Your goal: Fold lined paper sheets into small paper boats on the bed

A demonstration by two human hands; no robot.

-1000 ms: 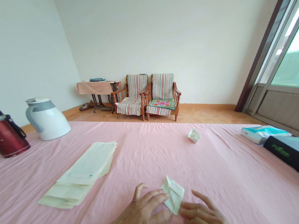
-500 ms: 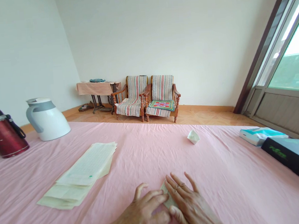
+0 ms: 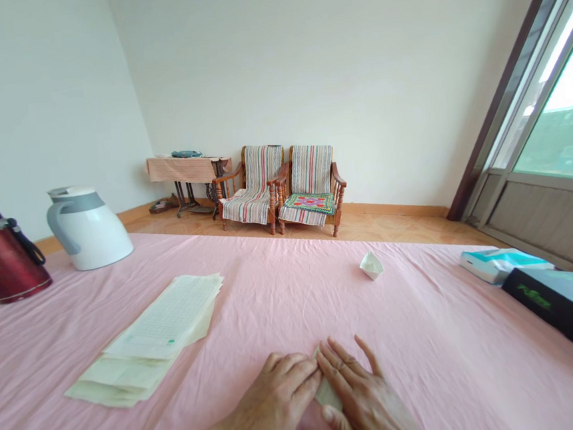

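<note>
A small piece of folded paper (image 3: 327, 393) lies on the pink cloth close in front of me, mostly covered by both hands. My left hand (image 3: 277, 400) is closed, its fingers pressed together and bent over the paper's left edge. The left thumb is partly hidden low in the view. My right hand (image 3: 365, 395) lies flat over the paper's right side, fingers stretched out and the little finger spread away. The fingertips of the two hands meet near the paper's top. Farther off to the right stands a small folded paper boat (image 3: 372, 266).
Left of my hands lies a stack of lined paper sheets (image 3: 151, 334). A white jug (image 3: 95, 232) and a red flask (image 3: 7, 263) stand at the far left. At right are a tissue pack (image 3: 501, 260) and a black box (image 3: 560, 308), on the pink cloth (image 3: 454, 361).
My left fingers have come together and lowered onto the paper; before, they were raised and spread. My right hand has shifted only slightly.
</note>
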